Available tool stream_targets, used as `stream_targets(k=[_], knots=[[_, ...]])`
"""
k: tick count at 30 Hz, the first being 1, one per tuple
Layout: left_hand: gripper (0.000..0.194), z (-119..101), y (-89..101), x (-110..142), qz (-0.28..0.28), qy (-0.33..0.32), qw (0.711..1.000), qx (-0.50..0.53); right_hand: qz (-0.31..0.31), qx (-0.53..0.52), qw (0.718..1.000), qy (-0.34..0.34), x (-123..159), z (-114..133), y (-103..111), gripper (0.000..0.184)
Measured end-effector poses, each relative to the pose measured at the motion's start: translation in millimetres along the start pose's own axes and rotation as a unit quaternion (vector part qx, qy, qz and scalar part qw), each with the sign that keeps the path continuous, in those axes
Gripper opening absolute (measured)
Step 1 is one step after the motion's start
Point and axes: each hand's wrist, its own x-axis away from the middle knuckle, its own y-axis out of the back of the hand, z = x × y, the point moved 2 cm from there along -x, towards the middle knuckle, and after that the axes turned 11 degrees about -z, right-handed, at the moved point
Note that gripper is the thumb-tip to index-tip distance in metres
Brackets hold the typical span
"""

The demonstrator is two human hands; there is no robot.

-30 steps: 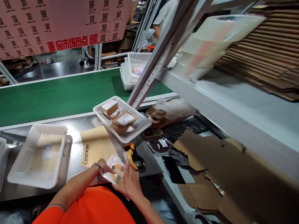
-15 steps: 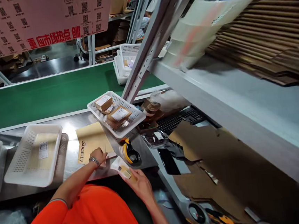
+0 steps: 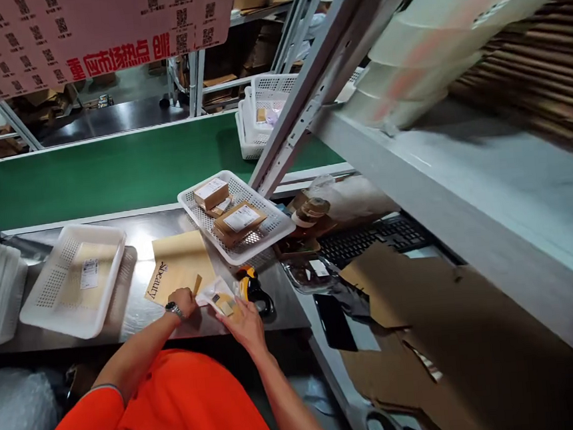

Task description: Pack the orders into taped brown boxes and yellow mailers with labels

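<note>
A tan mailer envelope (image 3: pixel 177 261) marked "beauty" lies on the metal table. My left hand (image 3: pixel 184 302), with a watch at the wrist, is closed at its lower right corner, and a narrow tan edge stands up beside the fingers. My right hand (image 3: pixel 243 322) grips a small clear plastic packet (image 3: pixel 222 302) with a tan piece inside. This packet is up against the envelope's lower right side, close to my left fingers; whether part of it is inside cannot be made out. Just beyond my right hand sits a yellow and black tape dispenser (image 3: pixel 256 291).
A white basket (image 3: pixel 277 232) holds small labelled boxes. Another basket (image 3: pixel 40 323) at left contains a labelled envelope. Behind runs a green conveyor (image 3: pixel 113 180). A metal upright (image 3: pixel 293 121) and a shelf (image 3: pixel 440 195) with tape rolls bound the right, above a keyboard, phone and cardboard.
My right hand has brought the plastic packet left and up, to the envelope's corner beside my left hand. The tan edge by my left hand now stands up. The camera view has shifted.
</note>
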Motion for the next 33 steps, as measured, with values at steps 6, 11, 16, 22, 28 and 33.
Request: stream_targets(k=[6, 11, 16, 22, 28, 33], knots=[[0.029, 45.6, 41.9, 15.8, -0.132, -0.007, 0.99, 0.044, 0.036, 0.142, 0.986, 0.075, -30.5, 62.5, -33.4, 0.122], [0.026, 56.0, 65.1, 34.0, -0.163, -0.06, 0.983, 0.055, 0.047, -0.02, 0.997, 0.053, -32.4, 100.0, -37.5, 0.107], [0.032, 65.5, 68.8, 52.0, -0.139, -0.12, 0.982, 0.039, 0.196, -0.322, 0.921, -0.094, -26.4, 140.2, -50.5, 0.059], [0.035, 94.9, 84.2, 60.3, -0.138, -0.11, 0.984, 0.014, 0.143, -0.357, 0.913, -0.14, -31.6, 157.9, -64.3, 0.044], [0.03, 93.5, 94.0, 54.3, -0.104, -0.111, 0.988, -0.007, 0.107, -0.364, 0.911, -0.161, -25.4, 162.3, -77.5, 0.049], [0.03, 89.1, 93.1, 38.4, -0.058, -0.111, 0.992, 0.002, 0.104, -0.371, 0.909, -0.157, -15.0, 164.6, -88.5, 0.053]])
